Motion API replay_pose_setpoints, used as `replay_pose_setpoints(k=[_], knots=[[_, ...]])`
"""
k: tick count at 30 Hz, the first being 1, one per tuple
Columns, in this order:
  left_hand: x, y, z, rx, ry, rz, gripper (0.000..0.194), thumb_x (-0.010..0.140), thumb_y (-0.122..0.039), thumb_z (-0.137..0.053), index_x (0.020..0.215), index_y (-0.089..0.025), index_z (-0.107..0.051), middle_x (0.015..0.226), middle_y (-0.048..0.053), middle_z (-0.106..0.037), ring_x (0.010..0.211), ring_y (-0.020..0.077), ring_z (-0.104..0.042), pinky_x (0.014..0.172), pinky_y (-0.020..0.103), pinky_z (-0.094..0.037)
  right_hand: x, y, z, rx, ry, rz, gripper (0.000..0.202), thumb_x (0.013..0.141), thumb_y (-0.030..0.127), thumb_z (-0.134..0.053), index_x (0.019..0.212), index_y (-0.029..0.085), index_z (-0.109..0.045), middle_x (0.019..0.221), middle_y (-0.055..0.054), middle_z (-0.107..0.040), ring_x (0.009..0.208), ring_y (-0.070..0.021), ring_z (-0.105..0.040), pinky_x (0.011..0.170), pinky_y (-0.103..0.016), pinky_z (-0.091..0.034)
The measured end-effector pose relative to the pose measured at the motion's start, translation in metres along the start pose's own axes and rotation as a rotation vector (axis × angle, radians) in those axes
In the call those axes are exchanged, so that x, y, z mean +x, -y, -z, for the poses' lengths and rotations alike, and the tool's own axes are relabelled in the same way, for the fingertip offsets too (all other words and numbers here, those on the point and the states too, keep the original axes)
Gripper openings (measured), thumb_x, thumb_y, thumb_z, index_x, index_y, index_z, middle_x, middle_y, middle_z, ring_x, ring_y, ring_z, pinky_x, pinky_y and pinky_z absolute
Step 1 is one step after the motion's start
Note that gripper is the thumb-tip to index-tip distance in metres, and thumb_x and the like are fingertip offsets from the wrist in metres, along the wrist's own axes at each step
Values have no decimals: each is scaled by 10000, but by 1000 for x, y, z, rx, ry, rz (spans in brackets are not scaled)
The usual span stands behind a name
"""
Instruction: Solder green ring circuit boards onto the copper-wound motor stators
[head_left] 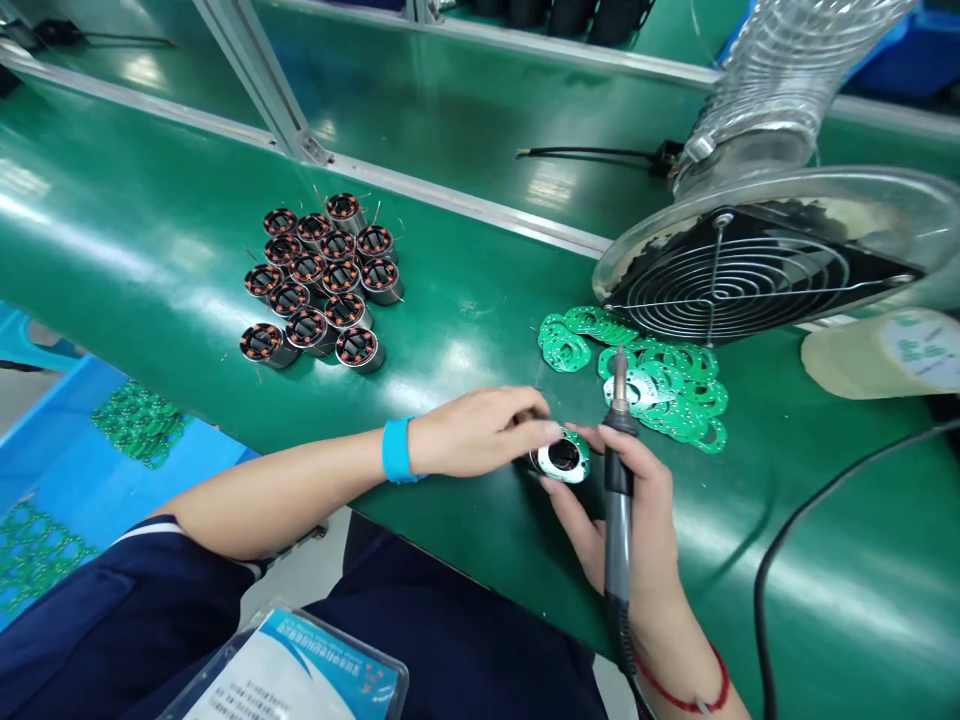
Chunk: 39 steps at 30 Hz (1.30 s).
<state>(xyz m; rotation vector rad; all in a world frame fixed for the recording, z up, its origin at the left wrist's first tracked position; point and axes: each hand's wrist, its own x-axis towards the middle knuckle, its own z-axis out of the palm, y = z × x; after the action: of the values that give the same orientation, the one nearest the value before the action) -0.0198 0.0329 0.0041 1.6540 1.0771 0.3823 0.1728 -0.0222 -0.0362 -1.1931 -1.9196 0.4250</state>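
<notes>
My left hand [487, 430], with a blue band at the wrist, is closed on a motor stator [535, 462] near the bench's front edge. A green ring-shaped circuit board [576, 470] sits on the stator's end facing me. My right hand [637, 500] holds a soldering iron [619, 490] upright, its tip pointing away from me. The thumb and fingertips of that hand also touch the board and stator. Behind the iron lies a heap of similar green circuit boards [686, 400]. The left fingers partly hide the stator.
Several stators [307, 268] with copper windings stand grouped at the back left. A fume extractor fan [720, 290] hangs over the right side, near a tape roll [877, 350]. The iron's black cable [761, 590] loops at right. A blue bin [217, 465] with boards is at lower left.
</notes>
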Motion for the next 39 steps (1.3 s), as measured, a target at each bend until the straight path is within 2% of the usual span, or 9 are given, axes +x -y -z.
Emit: replay_pose_setpoints(k=[3, 7, 15, 18, 23, 27, 30, 34, 39], knots=[[-3, -3, -1, -222, 157, 10, 239, 909, -299, -577, 1090, -148, -614, 843, 8, -647, 718, 117, -583, 655, 232, -475, 2, 6, 2, -28, -51, 53, 614, 832, 264, -722, 1380, 244, -445, 1082, -85, -698, 944, -242, -705, 790, -400, -588], [-6, -4, -4, -623, 221, 167, 182, 894, -170, -515, 1026, -136, -635, 860, 15, -660, 685, 98, -638, 714, 249, -545, 6, 15, 10, -20, -73, 127, 673, 837, 168, -705, 1432, 250, -401, 1083, -87, -716, 900, -233, -718, 761, -403, -592], [-10, -4, -12, -799, 338, 247, 134, 889, -135, -477, 900, -138, -610, 825, 11, -642, 723, 107, -652, 776, 270, -567, 15, 21, 19, -82, -131, 250, 551, 833, 25, -640, 1300, 278, -495, 840, 3, -731, 699, -170, -708, 704, -350, -580], [-12, -5, -13, -620, 220, 129, 235, 888, -169, -521, 1112, -158, -592, 973, 38, -639, 847, 128, -623, 823, 290, -546, 15, 23, 19, -135, -163, 241, 499, 809, 8, -661, 1215, 274, -546, 803, 12, -711, 674, -162, -680, 683, -324, -554], [-20, -1, -14, -75, -159, -189, 449, 861, -193, -585, 1297, -187, -478, 1172, 100, -576, 1045, 211, -578, 937, 403, -516, 13, 30, 15, -114, -169, 86, 388, 841, 71, -648, 1181, 237, -565, 803, 4, -687, 695, -155, -667, 660, -291, -531], [-26, 3, -20, 347, -424, -539, 467, 867, -69, -494, 1306, -223, -450, 1137, 97, -554, 1072, 214, -573, 908, 376, -537, 13, 35, 7, 389, -202, -383, 258, 874, 218, -652, 1121, 258, -588, 716, 49, -637, 592, -117, -636, 555, -241, -513], [-26, 5, -25, 502, -598, -703, 436, 896, -59, -483, 1304, -206, -435, 1131, 102, -542, 1083, 206, -570, 896, 339, -544, 14, 35, 5, 856, -163, -605, 221, 862, 274, -676, 1073, 265, -614, 688, 56, -613, 582, -107, -631, 565, -239, -536], [-27, 2, -26, 488, -641, -704, 427, 915, -86, -498, 1318, -211, -429, 1124, 96, -546, 1079, 201, -574, 896, 337, -542, 15, 40, 5, 1065, -121, -689, 235, 841, 291, -706, 1066, 280, -635, 698, 53, -604, 596, -93, -617, 571, -223, -537], [-31, -6, -23, 200, -490, -479, 424, 906, -186, -576, 1312, -199, -457, 1128, 94, -579, 1039, 208, -569, 904, 361, -525, 14, 42, 1, 987, -130, -703, 311, 821, 384, -737, 1086, 291, -604, 687, 65, -591, 575, -102, -601, 571, -250, -537]])
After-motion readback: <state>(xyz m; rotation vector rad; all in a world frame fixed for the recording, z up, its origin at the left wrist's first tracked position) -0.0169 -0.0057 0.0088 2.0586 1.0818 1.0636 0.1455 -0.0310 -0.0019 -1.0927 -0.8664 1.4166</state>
